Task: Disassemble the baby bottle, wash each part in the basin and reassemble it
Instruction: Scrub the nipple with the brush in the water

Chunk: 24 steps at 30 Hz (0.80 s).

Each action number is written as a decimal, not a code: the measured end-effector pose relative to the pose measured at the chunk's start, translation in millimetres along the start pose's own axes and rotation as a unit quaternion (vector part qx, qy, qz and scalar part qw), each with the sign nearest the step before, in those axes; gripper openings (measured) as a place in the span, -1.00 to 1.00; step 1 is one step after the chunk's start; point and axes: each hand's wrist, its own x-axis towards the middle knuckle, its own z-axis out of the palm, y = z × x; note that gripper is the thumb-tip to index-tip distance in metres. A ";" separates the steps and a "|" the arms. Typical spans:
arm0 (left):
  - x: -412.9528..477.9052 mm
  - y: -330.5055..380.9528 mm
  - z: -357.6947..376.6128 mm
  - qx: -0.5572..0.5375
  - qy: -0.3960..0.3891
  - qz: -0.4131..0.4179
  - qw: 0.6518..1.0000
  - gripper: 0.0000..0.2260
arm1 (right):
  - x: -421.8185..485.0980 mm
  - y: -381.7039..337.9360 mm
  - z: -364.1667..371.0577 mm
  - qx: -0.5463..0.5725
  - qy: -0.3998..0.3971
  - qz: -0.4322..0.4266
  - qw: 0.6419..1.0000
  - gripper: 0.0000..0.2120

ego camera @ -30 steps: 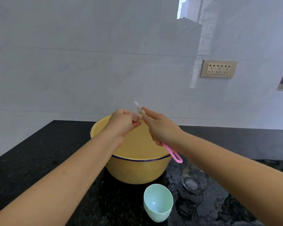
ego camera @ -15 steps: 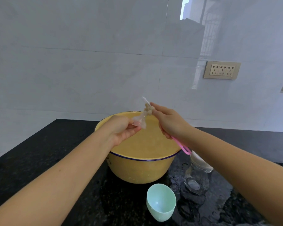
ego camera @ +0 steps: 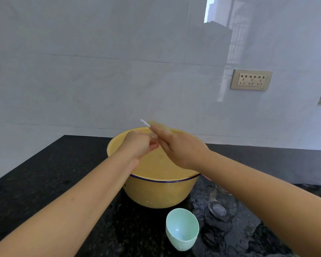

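Note:
Over the yellow basin (ego camera: pixel 161 193), my left hand (ego camera: pixel 137 146) pinches a small clear nipple (ego camera: pixel 153 135), mostly hidden by my fingers. My right hand (ego camera: pixel 178 147) holds a thin brush against it. The brush's white tip (ego camera: pixel 143 122) sticks up past my fingers, and its pink handle end (ego camera: pixel 206 177) shows below my wrist. My right fingers are blurred. The clear glass bottle body (ego camera: pixel 220 204) lies on the wet counter to the right of the basin. A mint green cap (ego camera: pixel 182 229) stands open side up in front of the basin.
The black stone counter (ego camera: pixel 54 173) runs left and right under the basin, and it is wet around the bottle. A grey tiled wall rises right behind it, with a socket plate (ego camera: pixel 251 80) at the upper right.
My right hand has moved down and left, back against my left hand, so the nipple that showed between them is now nearly covered. The bottle and cap have not moved.

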 end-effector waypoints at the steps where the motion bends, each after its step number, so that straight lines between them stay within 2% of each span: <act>1: 0.4 0.6 -1.2 0.054 0.015 0.015 0.998 -0.92 | 0.5 -3.3 -1.1 0.016 -0.004 0.011 1.000 -0.56; 4: -2.0 1.7 -2.8 0.200 0.031 0.061 0.977 -0.86 | 6.9 -9.0 -1.6 0.119 -0.033 0.068 0.990 -0.59; 7: -6.6 0.4 -2.8 0.301 0.004 0.095 0.949 -0.82 | 15.5 -0.2 0.8 0.227 -0.090 0.167 0.955 -0.60; 12: -6.3 2.6 -15.9 0.390 0.014 0.101 0.915 -0.89 | 13.4 12.4 2.8 0.233 -0.137 0.197 0.943 -0.61; 16: -7.2 2.4 -17.9 0.360 0.010 0.112 0.926 -0.90 | 13.0 16.7 3.1 0.253 -0.163 0.207 0.931 -0.51; 20: -6.9 2.2 -17.6 0.320 0.014 0.113 0.940 -0.89 | 14.5 21.6 -3.2 0.184 -0.113 0.163 0.963 -0.59; 24: -5.4 2.4 -13.0 0.170 0.013 0.067 0.983 -0.89 | 12.8 21.1 -11.3 0.267 -0.063 0.144 0.951 -0.55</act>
